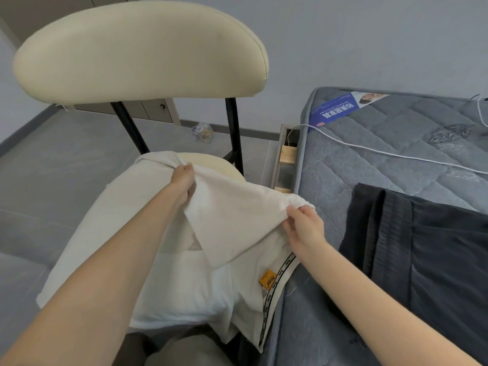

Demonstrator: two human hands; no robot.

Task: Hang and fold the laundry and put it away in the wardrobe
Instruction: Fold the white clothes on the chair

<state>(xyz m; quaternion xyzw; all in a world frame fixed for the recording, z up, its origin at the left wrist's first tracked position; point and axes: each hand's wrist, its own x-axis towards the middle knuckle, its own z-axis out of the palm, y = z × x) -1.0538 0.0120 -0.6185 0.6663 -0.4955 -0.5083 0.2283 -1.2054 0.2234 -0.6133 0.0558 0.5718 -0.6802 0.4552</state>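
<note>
White garment (pixel 200 286) lies spread over the chair (pixel 140 54) seat, evidently used as a folding surface. Dark garment (pixel 435 254) lies on the mattress (pixel 396 122) at three o'clock. Both arms are extended. Left hand (pixel 182 180) clenches the raised fold at twelve o'clock, and right hand (pixel 303 225) pinches its edge at two o'clock.

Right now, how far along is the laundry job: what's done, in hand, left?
Done, it seems: a dark garment lies folded on the mattress. In hand: the left hand and right hand grip a flap of the white garment on the chair. Left: finishing that fold, putting both away.
</note>
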